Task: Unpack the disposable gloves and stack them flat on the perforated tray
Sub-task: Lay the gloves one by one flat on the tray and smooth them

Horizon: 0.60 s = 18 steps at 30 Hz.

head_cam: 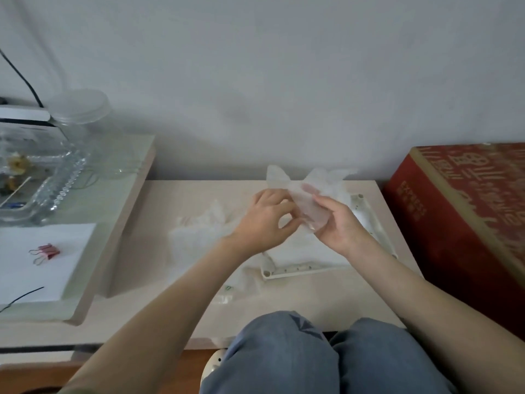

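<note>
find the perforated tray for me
In the head view, the perforated tray lies right of centre on the low table, under the held glove, left of the red box.

The held glove (298,203) and right hand (341,223) are hiding much of the perforated tray (289,270), and the edge is cutting off the red box (460,217).

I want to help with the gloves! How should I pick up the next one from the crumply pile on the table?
Probably pinch a raised top fold of the crumpled glove pile from above, on its left side. It lies loose and puffy on the table, and the left hand and right hand, holding a glove over the tray, block its right.
</note>
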{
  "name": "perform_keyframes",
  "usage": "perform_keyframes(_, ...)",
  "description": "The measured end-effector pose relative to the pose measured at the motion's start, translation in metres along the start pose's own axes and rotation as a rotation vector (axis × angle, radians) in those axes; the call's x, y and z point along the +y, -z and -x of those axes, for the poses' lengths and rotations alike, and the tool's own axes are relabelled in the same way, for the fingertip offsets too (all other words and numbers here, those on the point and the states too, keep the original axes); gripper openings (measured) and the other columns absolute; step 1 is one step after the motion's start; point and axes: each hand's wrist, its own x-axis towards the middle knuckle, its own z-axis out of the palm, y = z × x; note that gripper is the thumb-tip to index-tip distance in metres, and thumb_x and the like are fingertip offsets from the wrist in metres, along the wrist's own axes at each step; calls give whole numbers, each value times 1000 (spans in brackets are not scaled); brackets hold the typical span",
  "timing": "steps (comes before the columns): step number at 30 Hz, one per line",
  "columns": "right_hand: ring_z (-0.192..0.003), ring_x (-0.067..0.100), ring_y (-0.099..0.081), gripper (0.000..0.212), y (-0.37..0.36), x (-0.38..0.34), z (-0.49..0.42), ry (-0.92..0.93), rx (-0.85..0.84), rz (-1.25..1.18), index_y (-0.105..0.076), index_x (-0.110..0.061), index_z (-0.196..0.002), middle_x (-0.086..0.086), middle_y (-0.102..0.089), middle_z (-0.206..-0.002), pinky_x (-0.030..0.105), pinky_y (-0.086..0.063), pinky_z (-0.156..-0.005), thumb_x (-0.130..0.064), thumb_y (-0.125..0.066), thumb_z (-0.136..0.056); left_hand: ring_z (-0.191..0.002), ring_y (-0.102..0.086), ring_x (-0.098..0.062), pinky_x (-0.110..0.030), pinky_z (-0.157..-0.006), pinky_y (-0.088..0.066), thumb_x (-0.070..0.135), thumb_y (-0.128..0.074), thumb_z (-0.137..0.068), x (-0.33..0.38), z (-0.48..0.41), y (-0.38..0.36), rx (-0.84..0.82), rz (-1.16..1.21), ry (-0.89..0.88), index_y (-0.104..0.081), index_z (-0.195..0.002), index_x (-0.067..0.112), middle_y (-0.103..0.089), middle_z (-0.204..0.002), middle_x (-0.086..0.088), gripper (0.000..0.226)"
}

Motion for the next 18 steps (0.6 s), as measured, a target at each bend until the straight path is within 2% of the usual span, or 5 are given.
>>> perform_keyframes(4,-96,26,-70,32,21,0,3,-11,48,-43,-54,-8,-125,16,-69,-113,33,-58,-81,-3,-38,-98,-128,-37,-9,-26,-110,-22,55,-50,-85,3,-6,-10,-31,356,302,-66,-99,25,-50,-133,6,37)
perform_keyframes(7,-99,28,-69,31,33,0,3,3,47,-99,-56,-7,-122,15,-69,-110,36,-57,-84,-1,-39,-97,-123,-42,-11,-31,-107,-33,38,-61,-91,-1,-11,-19,152,471,648,-53,-122,18,-46,-129,5,37)
perform_keyframes(9,-103,28,-67,30,44,-1,3,9,29,-131,-57,-9,-120,14,-68,-112,38,-56,-86,-2,-40,-96,-111,-51,-14,-30,-97,-44,42,-62,-90,-7,-15,-26,74,687,862,-49,-125,11,-51,-122,-1,49)
perform_keyframes(12,-105,24,-66,31,55,-3,2,8,25,-138,-57,-12,-120,11,-68,-112,39,-54,-91,-2,-41,-96,-68,-53,-11,-17,-63,-44,37,-55,-95,-9,-19,-34,-151,769,828,-61,-93,6,-60,-83,-4,32)
perform_keyframes(18,-98,25,-69,38,84,-5,-12,-19,173,-98,-53,-15,-115,10,-66,-109,36,-58,-78,-13,-62,-79,-39,-44,-4,-13,-45,-37,21,-53,-96,-19,-29,-50,-190,449,800,-59,-82,13,-58,-59,0,18)
